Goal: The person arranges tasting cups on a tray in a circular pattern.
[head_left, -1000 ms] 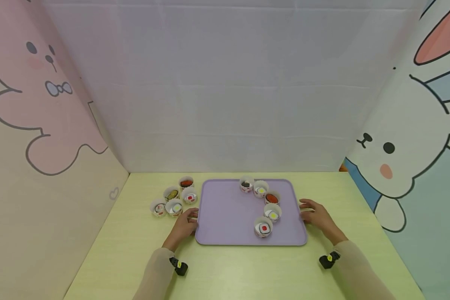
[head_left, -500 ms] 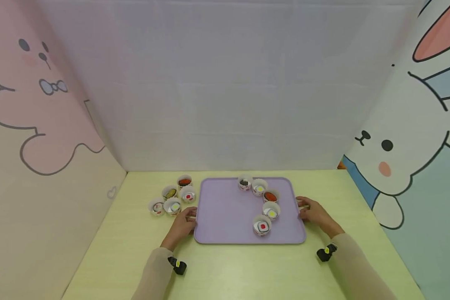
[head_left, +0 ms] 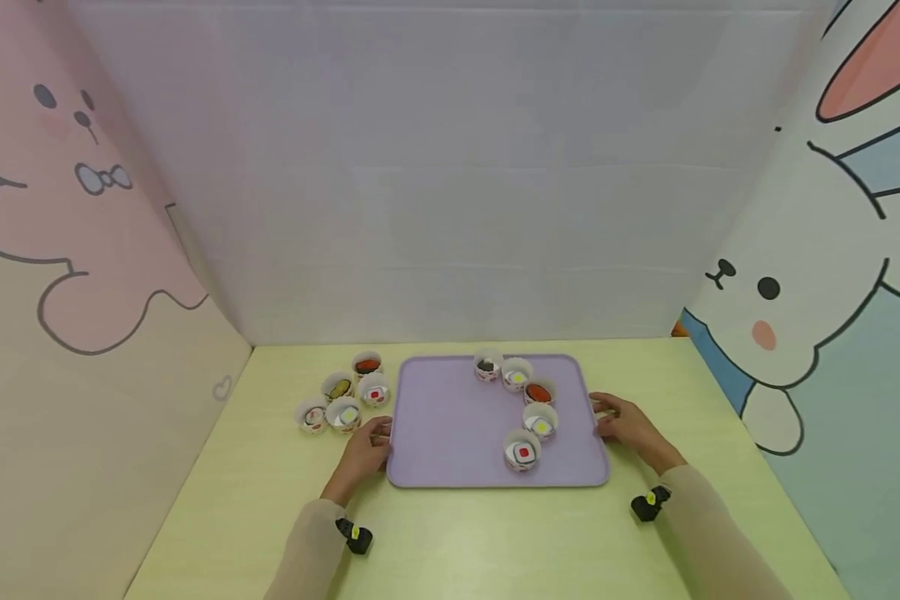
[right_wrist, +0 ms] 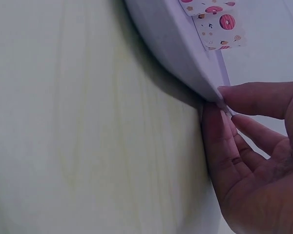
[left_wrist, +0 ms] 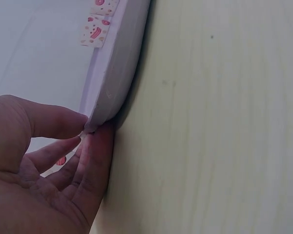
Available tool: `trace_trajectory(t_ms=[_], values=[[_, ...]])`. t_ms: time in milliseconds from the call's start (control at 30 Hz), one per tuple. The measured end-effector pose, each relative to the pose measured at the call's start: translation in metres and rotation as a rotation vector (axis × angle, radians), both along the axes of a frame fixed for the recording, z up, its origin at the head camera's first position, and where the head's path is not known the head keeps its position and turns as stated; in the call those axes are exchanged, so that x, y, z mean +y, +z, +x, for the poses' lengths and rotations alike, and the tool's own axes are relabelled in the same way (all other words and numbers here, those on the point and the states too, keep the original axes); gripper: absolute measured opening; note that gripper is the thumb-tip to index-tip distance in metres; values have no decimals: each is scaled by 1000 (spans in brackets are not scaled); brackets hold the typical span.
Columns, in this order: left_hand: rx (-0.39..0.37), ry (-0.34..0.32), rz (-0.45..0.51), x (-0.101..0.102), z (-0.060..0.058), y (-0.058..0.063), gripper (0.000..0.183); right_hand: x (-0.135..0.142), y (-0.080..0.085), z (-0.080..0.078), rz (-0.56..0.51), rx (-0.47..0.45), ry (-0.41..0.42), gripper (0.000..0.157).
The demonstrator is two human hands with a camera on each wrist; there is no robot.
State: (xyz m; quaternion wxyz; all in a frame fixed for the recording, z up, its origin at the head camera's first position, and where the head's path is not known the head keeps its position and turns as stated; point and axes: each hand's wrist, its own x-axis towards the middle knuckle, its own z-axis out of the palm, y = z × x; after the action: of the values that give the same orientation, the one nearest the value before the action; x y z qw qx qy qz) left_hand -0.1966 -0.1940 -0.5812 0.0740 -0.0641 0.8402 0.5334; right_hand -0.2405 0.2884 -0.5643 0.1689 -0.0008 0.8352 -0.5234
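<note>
A shallow lilac tray lies on the table between the two hands. At its left edge, my left hand pinches the rim, thumb on top and fingers beneath, as the left wrist view shows. On the opposite side my right hand grips the rim in the same way. Several small round paper cups stand in a curved line on the tray's right half, from a cup with dark contents at the back, past an orange-red one, to a cup with a red-centred piece in front.
Left of the tray, several similar cups stand clustered on the pale wooden table, including one with green contents and one with red contents. A white back wall and cartoon-printed side walls enclose the table.
The head view has shifted slightly. Both hands keep their hold on the tray's sides, and the tray and cups show no clear movement over the table.
</note>
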Motion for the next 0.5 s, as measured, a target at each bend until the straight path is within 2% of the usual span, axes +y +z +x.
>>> trace_trajectory(t_ms=[167,267,400,500], values=[[32,22,-34,0,4,0,45,-1,-1,0,-10,8,-7,70],[38,47,-33,0,8,4,44,-2,0,2,-4,2,-17,70],[65,73,-41,-1,14,15,43,-3,1,3,0,0,-24,71],[109,65,-27,-3,19,27,43,-2,0,2,-3,1,-29,71]])
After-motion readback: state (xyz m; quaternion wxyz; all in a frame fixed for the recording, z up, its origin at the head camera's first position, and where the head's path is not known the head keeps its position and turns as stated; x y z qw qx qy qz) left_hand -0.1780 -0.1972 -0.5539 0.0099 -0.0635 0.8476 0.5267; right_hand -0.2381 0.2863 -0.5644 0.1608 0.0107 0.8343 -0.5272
